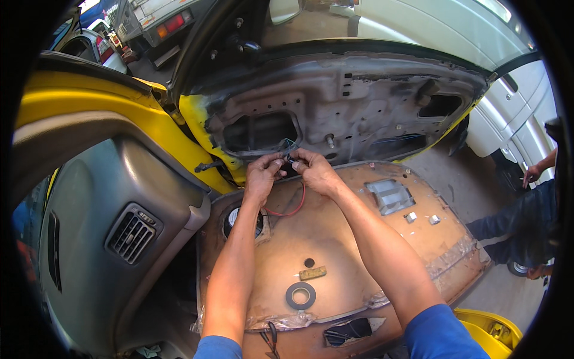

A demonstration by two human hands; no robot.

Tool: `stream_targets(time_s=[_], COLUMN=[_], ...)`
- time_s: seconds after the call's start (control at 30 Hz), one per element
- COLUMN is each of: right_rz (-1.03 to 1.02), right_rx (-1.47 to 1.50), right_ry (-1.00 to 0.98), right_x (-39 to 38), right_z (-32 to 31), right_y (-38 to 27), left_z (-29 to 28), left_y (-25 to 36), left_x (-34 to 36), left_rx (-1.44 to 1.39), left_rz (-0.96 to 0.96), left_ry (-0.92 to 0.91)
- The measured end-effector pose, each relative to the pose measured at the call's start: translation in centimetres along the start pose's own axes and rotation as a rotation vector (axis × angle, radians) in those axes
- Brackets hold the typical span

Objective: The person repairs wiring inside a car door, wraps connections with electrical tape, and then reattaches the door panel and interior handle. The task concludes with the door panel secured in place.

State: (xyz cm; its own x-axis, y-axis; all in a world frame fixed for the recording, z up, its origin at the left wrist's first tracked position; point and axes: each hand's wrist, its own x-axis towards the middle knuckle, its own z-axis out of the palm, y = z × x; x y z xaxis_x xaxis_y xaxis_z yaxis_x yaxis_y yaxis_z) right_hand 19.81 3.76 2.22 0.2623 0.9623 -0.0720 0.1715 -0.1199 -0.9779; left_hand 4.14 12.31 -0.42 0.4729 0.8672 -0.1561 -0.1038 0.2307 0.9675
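Apparently at the wire-handling stage, the dark wire end lies between the left hand and the right hand, clamped in the right fingertips; whether the left fingertips, gathered close, also clasp it cannot be told, and continuing would call for a steady pinch and slack in the red wire looping below the grip. Beyond the grip stands the bare door shell; beneath it, the brown panel, bearing a tape roll and 2 white blocks, restricts hand room.
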Motion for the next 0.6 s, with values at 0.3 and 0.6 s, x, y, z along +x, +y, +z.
stream_targets(time_s=[0.3, 0.6], right_rz=[0.028, -0.136], right_rx=[-0.252, -0.117], right_ry=[-0.034, 0.049], right_x=[-0.3, -0.6], right_z=[-0.4, 0.3], right_y=[-0.8, -1.5], left_z=[-0.3, 0.4], left_y=[-0.5, -1.1], left_x=[-0.2, -0.8], left_rx=[-0.024, -0.096], left_rz=[0.052, 0.11], left_ry=[-0.031, 0.011])
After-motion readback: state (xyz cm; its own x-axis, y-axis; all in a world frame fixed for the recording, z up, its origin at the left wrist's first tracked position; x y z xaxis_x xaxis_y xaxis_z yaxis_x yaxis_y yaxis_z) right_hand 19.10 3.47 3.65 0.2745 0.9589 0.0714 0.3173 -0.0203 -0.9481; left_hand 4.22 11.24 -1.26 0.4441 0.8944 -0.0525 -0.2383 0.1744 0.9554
